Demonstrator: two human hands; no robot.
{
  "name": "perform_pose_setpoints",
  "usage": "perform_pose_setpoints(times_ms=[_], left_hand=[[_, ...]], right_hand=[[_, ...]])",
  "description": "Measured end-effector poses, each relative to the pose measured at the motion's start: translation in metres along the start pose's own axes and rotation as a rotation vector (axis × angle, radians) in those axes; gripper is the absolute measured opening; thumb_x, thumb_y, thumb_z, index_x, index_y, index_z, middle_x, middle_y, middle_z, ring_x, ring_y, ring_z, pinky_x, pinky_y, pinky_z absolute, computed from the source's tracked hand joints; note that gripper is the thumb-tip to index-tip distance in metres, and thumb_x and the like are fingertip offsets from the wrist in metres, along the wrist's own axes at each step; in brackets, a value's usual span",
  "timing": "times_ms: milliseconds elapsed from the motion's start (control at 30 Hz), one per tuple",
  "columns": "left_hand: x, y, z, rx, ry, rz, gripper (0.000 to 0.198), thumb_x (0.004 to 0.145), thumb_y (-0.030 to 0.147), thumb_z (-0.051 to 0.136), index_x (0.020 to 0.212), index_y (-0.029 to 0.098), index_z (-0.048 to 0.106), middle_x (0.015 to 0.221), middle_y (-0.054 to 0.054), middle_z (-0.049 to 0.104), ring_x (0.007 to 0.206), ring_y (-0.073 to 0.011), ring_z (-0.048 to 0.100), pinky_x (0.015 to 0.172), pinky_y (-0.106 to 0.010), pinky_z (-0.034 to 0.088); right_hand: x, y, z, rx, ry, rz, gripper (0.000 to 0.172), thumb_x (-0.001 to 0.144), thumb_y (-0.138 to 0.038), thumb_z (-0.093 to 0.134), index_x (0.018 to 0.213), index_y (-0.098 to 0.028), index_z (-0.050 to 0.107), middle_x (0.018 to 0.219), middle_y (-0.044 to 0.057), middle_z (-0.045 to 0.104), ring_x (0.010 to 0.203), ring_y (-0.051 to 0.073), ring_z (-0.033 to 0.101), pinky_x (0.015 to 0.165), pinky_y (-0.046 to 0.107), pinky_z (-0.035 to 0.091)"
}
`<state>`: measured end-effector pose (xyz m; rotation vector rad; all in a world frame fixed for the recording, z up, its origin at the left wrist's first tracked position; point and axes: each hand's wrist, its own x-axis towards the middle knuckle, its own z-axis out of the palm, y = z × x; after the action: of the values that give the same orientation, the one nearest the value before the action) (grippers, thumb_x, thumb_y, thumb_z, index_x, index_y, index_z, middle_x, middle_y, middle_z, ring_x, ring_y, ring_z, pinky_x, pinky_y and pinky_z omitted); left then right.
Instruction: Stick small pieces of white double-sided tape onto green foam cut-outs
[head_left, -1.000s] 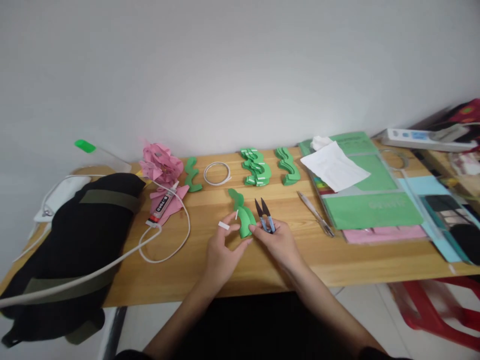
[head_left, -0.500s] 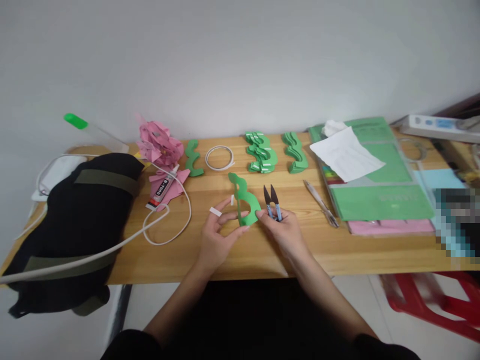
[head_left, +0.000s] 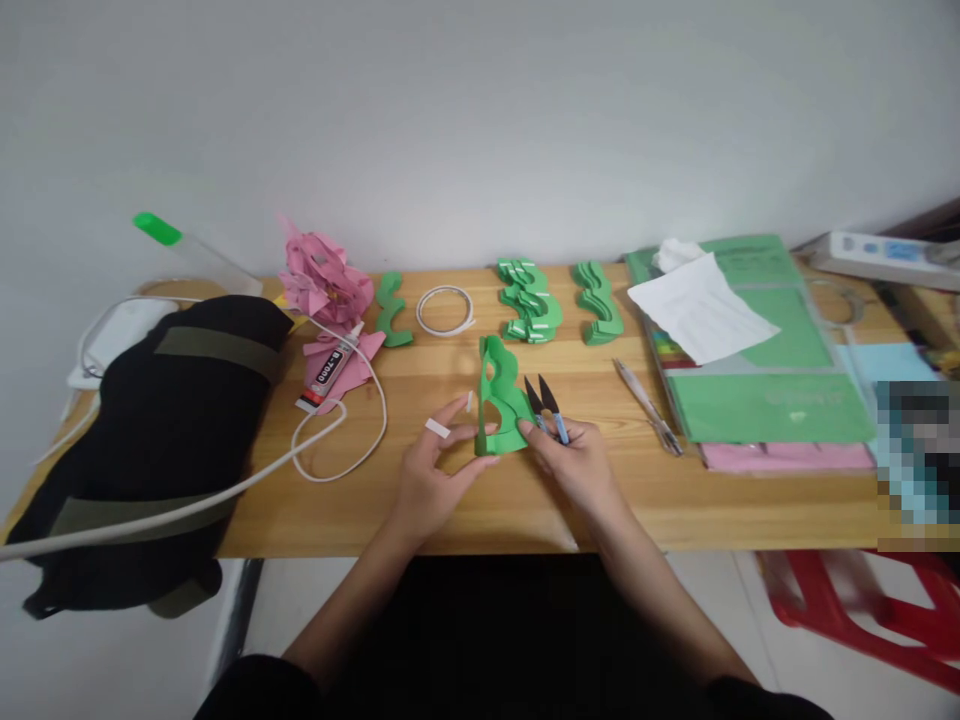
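Note:
A wavy green paper cut-out, folded lengthwise with its layers spread, is held upright between both hands. My left hand pinches its left lower edge between thumb and fingers. Small white strips stick to two of those fingers. With thumb and fingertips, my right hand grips the cut-out's right lower corner. The same hand also keeps thread snips with blue handles in its fingers, dark blades pointing away and apart. Where the snips' rear end lies in the palm is hidden.
Behind the hands lie stacked green cut-outs, another stack, a single piece and a tape coil. A pen and green folder are right. Left are a glue tube, white cable and black bag.
The green cut-out has turned and its layers have spread apart, showing more of its inner face. The snips lean slightly more to the left. Both hands keep their hold.

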<state>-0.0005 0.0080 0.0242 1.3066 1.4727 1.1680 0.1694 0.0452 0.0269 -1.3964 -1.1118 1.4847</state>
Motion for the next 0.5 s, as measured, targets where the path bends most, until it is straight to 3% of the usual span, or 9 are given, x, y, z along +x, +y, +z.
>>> perform_pose_setpoints(times_ms=[133, 267, 500], left_hand=[[-0.002, -0.006, -0.011, 0.212, 0.028, 0.105, 0.054, 0.075, 0.023, 0.074, 0.125, 0.027, 0.056, 0.094, -0.001, 0.076, 0.092, -0.0212, 0.072, 0.093, -0.039, 0.054], [-0.004, -0.012, -0.027, 0.479, 0.064, 0.247, 0.048, 0.080, 0.028, 0.071, 0.125, 0.027, 0.056, 0.097, -0.003, 0.075, 0.093, -0.0222, 0.071, 0.089, -0.037, 0.054], [-0.002, -0.019, -0.052, 0.705, 0.003, 0.258, 0.052, 0.083, 0.029, 0.066, 0.132, 0.027, 0.050, 0.101, -0.005, 0.073, 0.094, -0.0255, 0.069, 0.087, -0.042, 0.054]], right_hand=[[-0.001, -0.002, -0.007, -0.065, 0.023, -0.045, 0.051, 0.072, -0.052, 0.068, 0.044, -0.022, 0.038, 0.042, -0.006, 0.035, 0.043, 0.008, 0.028, 0.044, 0.024, 0.023], [-0.007, 0.003, -0.013, -0.045, -0.020, 0.064, 0.054, 0.072, -0.053, 0.067, 0.039, -0.023, 0.037, 0.035, -0.006, 0.032, 0.037, 0.007, 0.027, 0.040, 0.024, 0.021], [-0.027, 0.010, -0.023, -0.267, -0.022, 0.142, 0.051, 0.070, -0.058, 0.064, 0.042, -0.022, 0.040, 0.035, -0.006, 0.035, 0.037, 0.008, 0.029, 0.039, 0.023, 0.024]])
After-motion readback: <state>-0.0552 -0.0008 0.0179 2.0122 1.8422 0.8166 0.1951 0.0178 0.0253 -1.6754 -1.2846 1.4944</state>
